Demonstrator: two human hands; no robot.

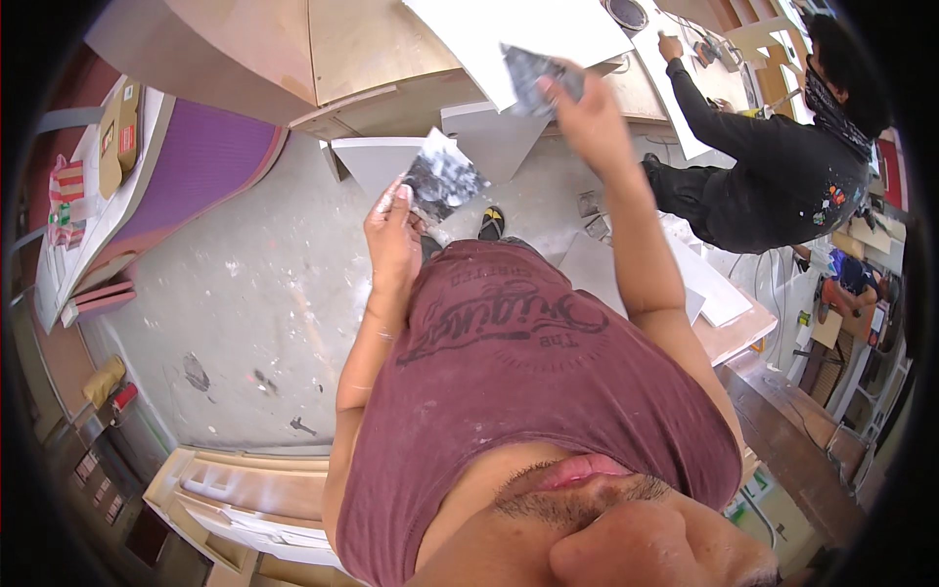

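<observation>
The person's left hand (393, 230) is pinching a black-and-white blotched sheet (447, 178) by its lower corner, thumb on top, and the sheet is hanging in the air in front of the maroon shirt (528, 333), above the floor (254, 362). The right hand (592, 112) is reaching forward and showing blurred, its grip closing on a dark grey sheet (533, 78) along one edge; that sheet is lying in line with the white board (479, 44), but whether it is touching the board, I cannot tell. Both sheets are looking like worn, dusty sandpaper, though their surfaces are too blurred to be sure. Handling them well is probably calling for a light hold on the edges, so that neither is creasing or tearing, and for keeping the left one well apart while the right hand is working. If the right sheet is meeting the board, spread fingers and even pressure are likely serving better than one corner digging in. Footing is also mattering: grey panels (494, 137) are standing near the sandal (492, 223). A co-worker (782, 176) in black is leaning over the desk (642, 86) on the right, so the right elbow is needing some care.
</observation>
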